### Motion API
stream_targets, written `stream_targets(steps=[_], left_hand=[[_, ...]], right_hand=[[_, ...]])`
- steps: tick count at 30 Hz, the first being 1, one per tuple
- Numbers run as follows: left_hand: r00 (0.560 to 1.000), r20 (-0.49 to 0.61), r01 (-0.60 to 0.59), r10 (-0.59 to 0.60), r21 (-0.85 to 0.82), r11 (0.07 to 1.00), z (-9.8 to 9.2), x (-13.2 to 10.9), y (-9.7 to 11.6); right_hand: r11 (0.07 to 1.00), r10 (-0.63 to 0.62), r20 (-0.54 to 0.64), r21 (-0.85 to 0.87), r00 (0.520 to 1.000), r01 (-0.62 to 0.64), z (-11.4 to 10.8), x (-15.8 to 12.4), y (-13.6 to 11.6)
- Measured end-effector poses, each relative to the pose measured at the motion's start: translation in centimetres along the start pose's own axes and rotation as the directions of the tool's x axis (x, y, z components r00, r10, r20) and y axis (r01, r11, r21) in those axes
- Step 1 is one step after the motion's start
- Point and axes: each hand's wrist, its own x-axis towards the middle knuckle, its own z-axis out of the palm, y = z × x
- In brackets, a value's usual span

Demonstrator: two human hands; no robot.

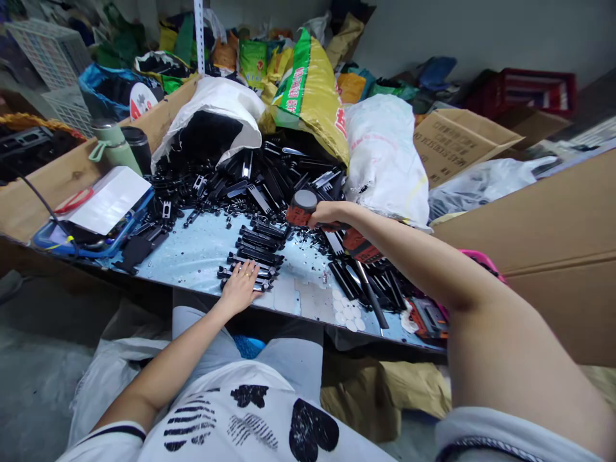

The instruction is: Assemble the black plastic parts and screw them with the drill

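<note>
My left hand (240,284) lies with its fingers stretched over the near end of a row of long black parts (257,242) set side by side on the light blue work surface (192,256). My right hand (330,213) is wrapped round the grip of a red and black cordless drill (302,210), held above the worktop to the right of the row. The drill's battery end is partly behind my forearm; its tip cannot be made out. Behind both hands spreads a heap of loose black parts (269,186).
A white sack (216,99), a yellow bag (310,96) and another white sack (385,154) stand behind the heap. At left are a blue tray (113,234) and a green bottle (113,144). A black-handled tool (371,295) lies at right, near a cardboard box (539,256).
</note>
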Motion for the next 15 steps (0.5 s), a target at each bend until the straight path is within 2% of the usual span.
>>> stream_targets(steps=[3, 6, 12, 15], left_hand=[[1.000, -0.004, -0.004, 0.004, 0.000, 1.000, 0.0, 0.0, 0.0], [1.000, -0.018, 0.003, -0.003, 0.000, 1.000, 0.1, 0.0, 0.0], [1.000, -0.021, 0.003, -0.003, -0.017, 1.000, -0.2, 0.0, 0.2], [1.000, -0.018, 0.010, -0.011, -0.023, 1.000, -0.4, 0.0, 0.2]], right_hand=[[0.995, -0.079, -0.024, -0.071, 0.997, 0.077, 0.1, -1.9, -1.0], [0.990, -0.128, 0.028, -0.061, 0.991, 0.130, 0.4, -2.6, -1.7], [0.990, -0.139, 0.074, -0.006, 0.987, 0.140, 1.2, -1.7, -2.7], [0.990, -0.138, 0.050, -0.027, 0.989, 0.140, 1.3, -2.7, -3.2]])
